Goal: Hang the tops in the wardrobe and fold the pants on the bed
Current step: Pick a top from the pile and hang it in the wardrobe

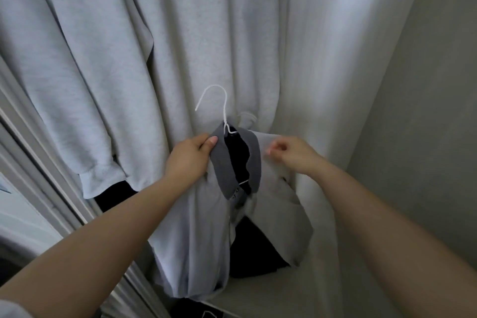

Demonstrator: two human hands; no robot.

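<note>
Sweatshirts (180, 33), pale grey, fill the wardrobe above and behind both hands; hanging folds run from the top edge down past the fingers. One ribbed cuff (100, 175) hangs well off to the left of the left hand, lower than its knuckles. Wardrobe side wall (426, 111), plain beige, stands to the right of the right hand. Door frame (38, 150), pale, runs diagonally at far left, well apart from either hand.

Light grey top (196, 227) hangs below the left hand, its body dropping down between the two forearms. Its dark grey collar (227, 162) lies just beside the left thumb, open, with black lining showing between the collar edges. Dark garment (255, 253) shows below and behind the top, under the right wrist; what it is cannot be told.

Left hand (191, 157): fingers curled, thumb on top, pinching the left edge of the collar. Right hand (291, 153): fingers bent narrow, tips drawn together at the pale cloth on the right shoulder of the top; whether they actually pinch the cloth cannot be told, that part is blurred.

White wire hanger (222, 111) sits inside the neck of the top, hook rising straight above the collar, above and between both sets of fingers. Hook end is free, not on any rail in view. A short run of the hanger's wire shows again low in the collar opening.
</note>
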